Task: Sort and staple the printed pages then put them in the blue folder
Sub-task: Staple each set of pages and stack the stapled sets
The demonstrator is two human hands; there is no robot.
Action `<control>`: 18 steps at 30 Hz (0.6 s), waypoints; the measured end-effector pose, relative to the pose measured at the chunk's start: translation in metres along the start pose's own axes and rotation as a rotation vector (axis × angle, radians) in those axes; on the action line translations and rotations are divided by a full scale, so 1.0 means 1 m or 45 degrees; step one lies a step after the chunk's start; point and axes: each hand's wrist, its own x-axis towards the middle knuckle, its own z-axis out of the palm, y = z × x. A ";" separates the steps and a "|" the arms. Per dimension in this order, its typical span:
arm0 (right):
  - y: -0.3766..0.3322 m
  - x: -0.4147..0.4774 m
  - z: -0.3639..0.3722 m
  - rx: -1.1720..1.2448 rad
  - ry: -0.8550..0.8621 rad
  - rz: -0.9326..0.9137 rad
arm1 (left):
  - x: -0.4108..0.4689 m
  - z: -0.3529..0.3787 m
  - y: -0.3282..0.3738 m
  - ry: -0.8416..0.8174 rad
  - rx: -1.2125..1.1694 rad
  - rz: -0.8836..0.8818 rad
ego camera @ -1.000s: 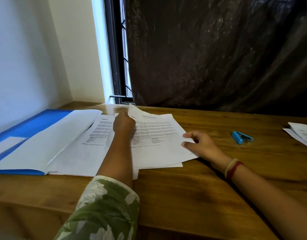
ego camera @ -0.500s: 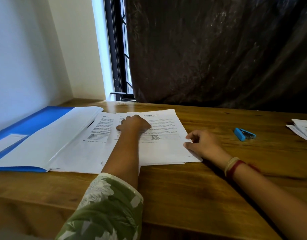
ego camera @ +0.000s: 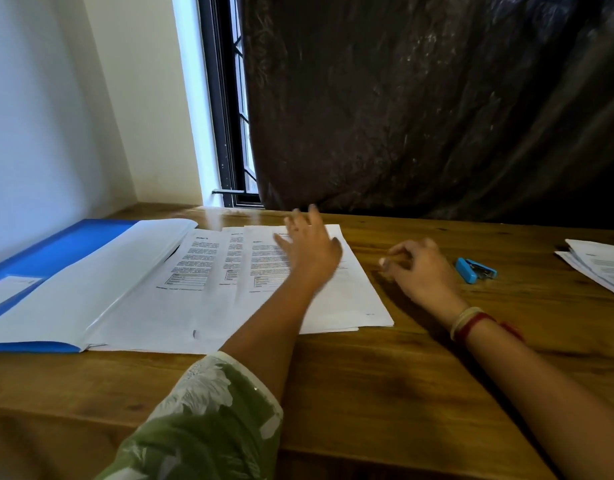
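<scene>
Several printed pages (ego camera: 208, 271) lie fanned out, overlapping, in the middle of the wooden table (ego camera: 385, 375). My left hand (ego camera: 310, 245) is over the rightmost page with fingers spread and straight; it is motion-blurred. My right hand (ego camera: 419, 268) hovers just right of the pages, fingers loosely curled, holding nothing. The blue folder (ego camera: 56, 247) lies open at the left, a white sheet (ego camera: 90, 282) across it. A small blue stapler (ego camera: 475, 270) lies on the table just right of my right hand.
A second stack of printed pages (ego camera: 600, 265) sits at the right edge. A dark curtain (ego camera: 419, 109) hangs behind the table, with a window (ego camera: 236, 116) and a white wall at the left.
The top page that my left hand held raised now lies flat. My left hand has moved right and opened with fingers spread. My right hand has come off the page's edge toward the stapler.
</scene>
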 end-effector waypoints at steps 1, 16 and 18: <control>0.007 0.004 -0.005 -0.010 0.078 0.016 | -0.009 0.007 0.015 0.001 -0.030 0.116; 0.100 0.039 -0.034 -0.397 -0.021 0.474 | -0.064 0.044 0.067 -0.422 -0.165 0.532; 0.104 0.041 -0.033 -0.452 0.006 0.432 | -0.065 0.044 0.068 -0.419 -0.124 0.563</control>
